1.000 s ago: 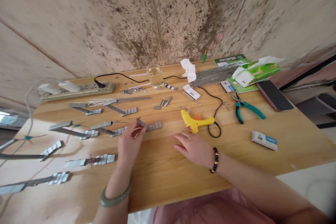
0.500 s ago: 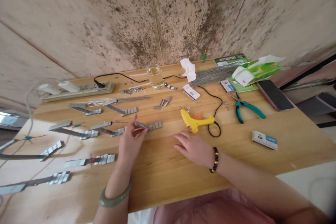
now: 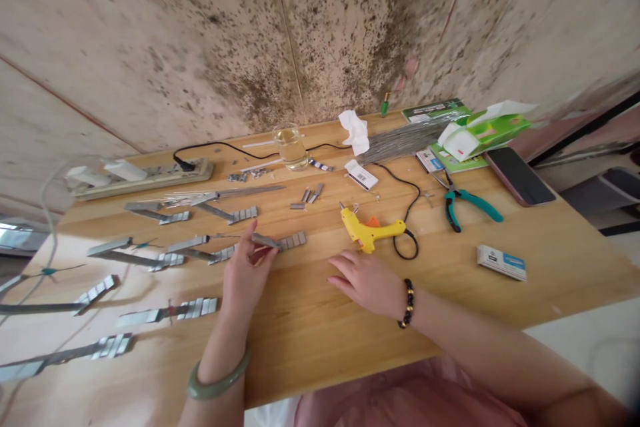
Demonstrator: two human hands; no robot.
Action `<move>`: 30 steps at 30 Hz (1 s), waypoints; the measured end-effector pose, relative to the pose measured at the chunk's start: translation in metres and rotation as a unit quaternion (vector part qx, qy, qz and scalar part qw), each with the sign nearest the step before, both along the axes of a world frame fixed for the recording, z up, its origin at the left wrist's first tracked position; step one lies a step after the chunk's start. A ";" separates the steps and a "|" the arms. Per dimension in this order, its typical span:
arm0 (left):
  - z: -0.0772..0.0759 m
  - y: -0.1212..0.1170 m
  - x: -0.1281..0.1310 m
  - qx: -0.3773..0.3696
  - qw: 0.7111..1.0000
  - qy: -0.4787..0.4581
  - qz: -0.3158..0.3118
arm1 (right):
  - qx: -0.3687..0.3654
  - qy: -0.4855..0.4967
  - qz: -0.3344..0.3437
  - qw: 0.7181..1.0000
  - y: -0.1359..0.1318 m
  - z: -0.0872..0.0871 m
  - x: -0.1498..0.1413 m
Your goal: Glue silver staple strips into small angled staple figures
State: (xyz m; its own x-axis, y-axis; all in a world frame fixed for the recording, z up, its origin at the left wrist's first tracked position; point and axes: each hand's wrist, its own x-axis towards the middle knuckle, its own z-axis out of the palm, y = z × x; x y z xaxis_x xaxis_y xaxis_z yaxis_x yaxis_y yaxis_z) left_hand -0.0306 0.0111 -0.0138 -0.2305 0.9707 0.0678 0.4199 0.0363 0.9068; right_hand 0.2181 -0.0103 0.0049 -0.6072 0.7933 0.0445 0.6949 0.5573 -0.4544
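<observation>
My left hand (image 3: 245,277), with a green bangle on its wrist, pinches a thin grey metal-looking strip (image 3: 265,240) between thumb and fingers. The strip slants upward from a flat row of grey segments (image 3: 293,241) lying on the table; whether the two are joined is hidden by my fingers. My right hand (image 3: 369,283), wearing a dark beaded bracelet, rests on the wood with its fingers loosely stretched and nothing in them. Just beyond those fingers lies a yellow glue gun (image 3: 371,232), nozzle pointing to the upper left.
Several similar grey assemblies (image 3: 170,260) spread over the left side. Loose grey bars (image 3: 315,193), a glass of pale liquid (image 3: 291,149) and a power strip (image 3: 195,172) lie farther back. Teal pliers (image 3: 477,203), a phone (image 3: 520,177), a tissue pack (image 3: 493,133) and a small box (image 3: 501,263) are rightward.
The whole view has shifted slightly. Both hands keep nearly the same pose, the left still pinching the grey strip.
</observation>
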 end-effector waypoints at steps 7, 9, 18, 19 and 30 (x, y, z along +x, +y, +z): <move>-0.003 0.002 -0.002 0.007 1.000 0.001 0.005 | 0.000 -0.008 0.004 1.000 0.000 0.001 0.000; -0.003 0.002 -0.001 0.008 1.000 0.007 0.008 | 0.002 -0.009 0.004 1.000 0.000 0.001 -0.001; -0.004 0.002 -0.001 0.018 1.000 0.017 0.013 | 0.002 -0.011 0.003 1.000 0.001 0.001 -0.001; -0.003 0.002 -0.001 0.016 1.000 0.016 0.011 | 0.003 -0.012 0.005 1.000 0.001 0.001 -0.001; -0.005 0.003 -0.001 0.018 0.999 -0.026 -0.005 | 0.003 -0.017 0.008 1.000 0.000 0.001 0.000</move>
State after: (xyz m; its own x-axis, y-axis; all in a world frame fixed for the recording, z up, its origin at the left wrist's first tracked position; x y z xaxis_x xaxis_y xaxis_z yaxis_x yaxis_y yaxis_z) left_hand -0.0320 0.0141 -0.0188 -0.2248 0.9702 0.0899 0.3723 0.0002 0.9281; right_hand 0.2178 -0.0098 0.0058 -0.6218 0.7827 0.0271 0.7008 0.5714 -0.4271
